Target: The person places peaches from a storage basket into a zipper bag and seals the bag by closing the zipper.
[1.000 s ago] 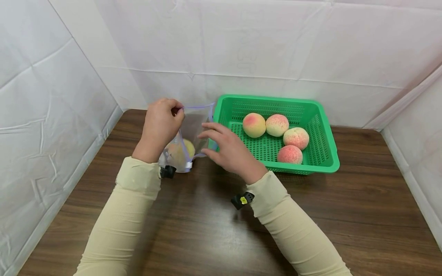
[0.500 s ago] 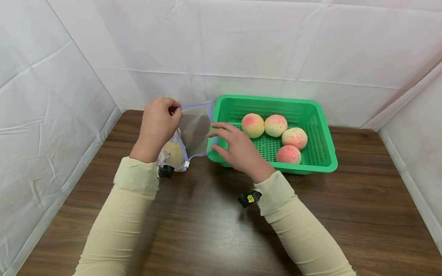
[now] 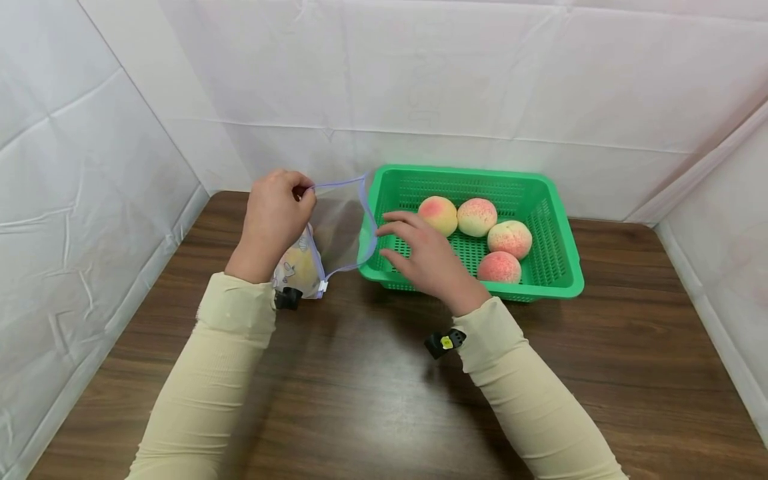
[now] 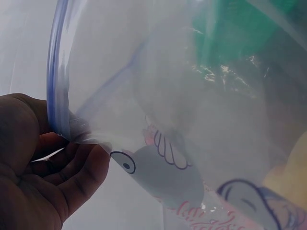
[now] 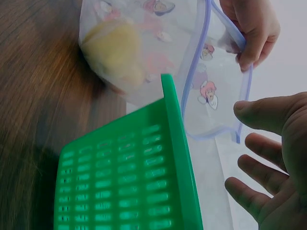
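Note:
My left hand (image 3: 277, 210) pinches the top edge of a clear zip bag (image 4: 230, 120) with a purple rim, its mouth spread wide. Cartoon prints mark the bag, and a yellowish peach (image 5: 112, 48) lies inside at the bottom. A white slider (image 3: 323, 287) sits at the rim's near end. Over the left end of a green plastic basket (image 3: 564, 283), my right hand (image 3: 429, 257) hovers with fingers spread and nothing in them. Within the basket lie several peaches (image 3: 510, 239), pink and yellow, toward its middle and right.
The basket and bag stand on a dark wooden table (image 3: 372, 400). White sheeting (image 3: 450, 80) walls off the back and both sides. The bag's mouth overlaps the basket's left rim in the head view.
My right hand has come away from the bag's mouth and moved right over the basket. The mouth has spread wider, while my left hand shifted slightly left and kept its pinch.

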The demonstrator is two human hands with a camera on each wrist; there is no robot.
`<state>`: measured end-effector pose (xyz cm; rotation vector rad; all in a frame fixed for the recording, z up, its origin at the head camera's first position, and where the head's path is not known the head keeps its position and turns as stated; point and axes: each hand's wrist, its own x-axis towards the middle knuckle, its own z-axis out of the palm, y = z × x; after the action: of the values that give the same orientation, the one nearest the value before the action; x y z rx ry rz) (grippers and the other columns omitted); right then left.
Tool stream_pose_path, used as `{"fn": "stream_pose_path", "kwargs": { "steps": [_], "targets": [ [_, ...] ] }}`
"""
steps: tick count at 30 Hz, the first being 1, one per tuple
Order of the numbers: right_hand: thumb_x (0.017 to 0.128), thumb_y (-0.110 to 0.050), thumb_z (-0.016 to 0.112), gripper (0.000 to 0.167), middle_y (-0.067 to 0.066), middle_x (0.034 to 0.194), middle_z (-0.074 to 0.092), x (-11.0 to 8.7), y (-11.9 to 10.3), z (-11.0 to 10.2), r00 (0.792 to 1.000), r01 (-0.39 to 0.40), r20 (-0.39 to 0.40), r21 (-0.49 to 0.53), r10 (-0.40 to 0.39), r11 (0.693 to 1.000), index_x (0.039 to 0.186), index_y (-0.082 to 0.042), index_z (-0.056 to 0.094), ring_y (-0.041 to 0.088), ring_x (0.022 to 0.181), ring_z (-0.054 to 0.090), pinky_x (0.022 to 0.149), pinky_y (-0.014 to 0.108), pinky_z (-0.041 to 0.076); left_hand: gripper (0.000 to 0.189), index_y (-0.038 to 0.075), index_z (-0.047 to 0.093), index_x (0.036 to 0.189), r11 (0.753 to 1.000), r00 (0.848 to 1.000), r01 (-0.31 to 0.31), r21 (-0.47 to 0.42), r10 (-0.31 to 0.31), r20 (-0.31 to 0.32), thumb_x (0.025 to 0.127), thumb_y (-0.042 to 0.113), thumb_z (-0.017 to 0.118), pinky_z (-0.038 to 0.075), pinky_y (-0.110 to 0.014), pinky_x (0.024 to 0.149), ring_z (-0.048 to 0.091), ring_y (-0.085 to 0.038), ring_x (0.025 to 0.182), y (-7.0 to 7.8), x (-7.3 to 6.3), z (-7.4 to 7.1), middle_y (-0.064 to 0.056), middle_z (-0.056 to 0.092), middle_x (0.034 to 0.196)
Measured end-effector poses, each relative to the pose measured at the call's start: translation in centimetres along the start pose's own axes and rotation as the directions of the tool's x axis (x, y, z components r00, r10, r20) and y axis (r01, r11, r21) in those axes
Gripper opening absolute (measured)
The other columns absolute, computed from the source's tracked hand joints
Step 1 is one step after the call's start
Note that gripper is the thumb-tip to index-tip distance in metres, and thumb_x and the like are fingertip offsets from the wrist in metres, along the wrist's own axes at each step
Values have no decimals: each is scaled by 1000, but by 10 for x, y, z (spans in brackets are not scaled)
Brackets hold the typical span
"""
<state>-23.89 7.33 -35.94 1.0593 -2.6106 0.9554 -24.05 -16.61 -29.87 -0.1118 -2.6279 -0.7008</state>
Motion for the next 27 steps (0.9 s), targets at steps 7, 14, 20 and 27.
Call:
{"fn": "stream_pose_path", "kwargs": {
  "steps": [7, 14, 20, 27],
  "targets": [
    [92, -22, 65, 31, 9, 141, 51, -8, 13, -11, 997, -68, 36, -29, 69, 997, 122, -13, 64, 26, 132, 46, 106, 42, 43, 22, -3, 73, 96, 1000, 1000, -6, -6, 6, 3, 92, 8, 54, 52, -43, 75, 63, -32, 85, 1, 0, 2, -19, 69, 93],
    [92, -21, 65, 32, 12, 140, 50, -17, 25, -19, 989, -133, 53, -56, 136, 990, 123, -12, 64, 28, 127, 50, 101, 45, 46, 22, -3, 73, 98, 1000, 1000, 4, -1, -4, 21, 93, 8, 54, 53, -43, 75, 63, -32, 85, 1, 1, 3, -19, 69, 94],
    [92, -21, 66, 34, 12, 142, 49, -22, 37, -26, 979, -192, 58, -82, 197, 978, 123, -11, 63, 29, 126, 51, 99, 47, 47, 22, -3, 73, 97, 1000, 1000, 0, 1, 0, 16, 92, 8, 54, 52, -43, 75, 63, -32, 84, 0, 1, 4, -19, 70, 92],
    [92, -21, 65, 36, 11, 141, 48, -29, 49, -32, 962, -256, 74, -89, 262, 963, 126, -10, 60, 29, 132, 45, 103, 47, 43, 21, -3, 73, 96, 1000, 1000, -2, 1, 2, 17, 92, 7, 55, 52, -43, 75, 62, -31, 85, 1, 1, 4, -19, 69, 91]
  ]
}}
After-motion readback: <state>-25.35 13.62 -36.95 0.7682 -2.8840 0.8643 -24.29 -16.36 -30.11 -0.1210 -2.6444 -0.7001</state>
